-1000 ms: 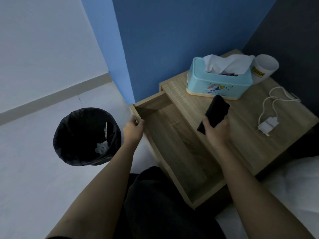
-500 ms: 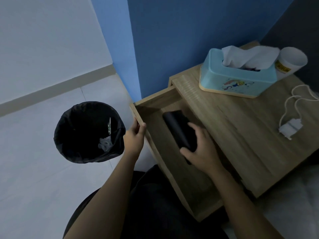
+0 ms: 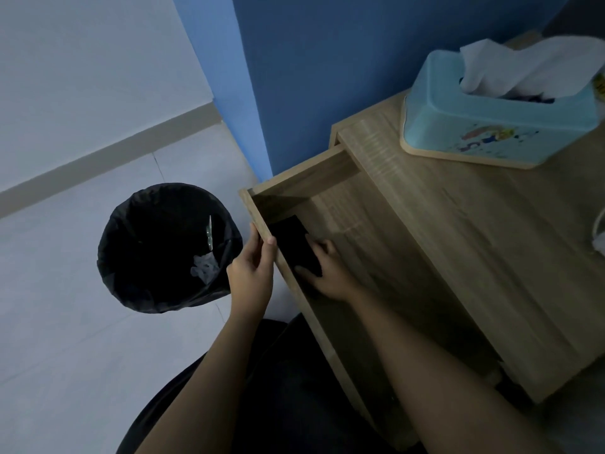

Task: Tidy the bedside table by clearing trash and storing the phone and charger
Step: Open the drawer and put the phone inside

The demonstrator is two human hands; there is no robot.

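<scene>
The wooden bedside table [image 3: 474, 244] has its drawer [image 3: 353, 224] pulled out. A black phone [image 3: 291, 239] lies flat in the drawer's near-left corner, against the front panel. My right hand [image 3: 327, 273] rests on the phone's near end, fingers curled around its edge. My left hand [image 3: 253, 273] grips the drawer's front panel from outside. Only a sliver of the white charger [image 3: 600, 240] and its cable shows at the right edge of the tabletop.
A blue tissue box [image 3: 497, 122] with white tissue sticking out stands at the back of the tabletop. A black-lined trash bin [image 3: 131, 257] with crumpled trash inside sits on the pale floor left of the drawer. My dark-clothed lap is below.
My right hand carried the phone from above the tabletop down into the drawer and slid it left to the front panel. My view swung left. The left hand kept hold of the drawer front.
</scene>
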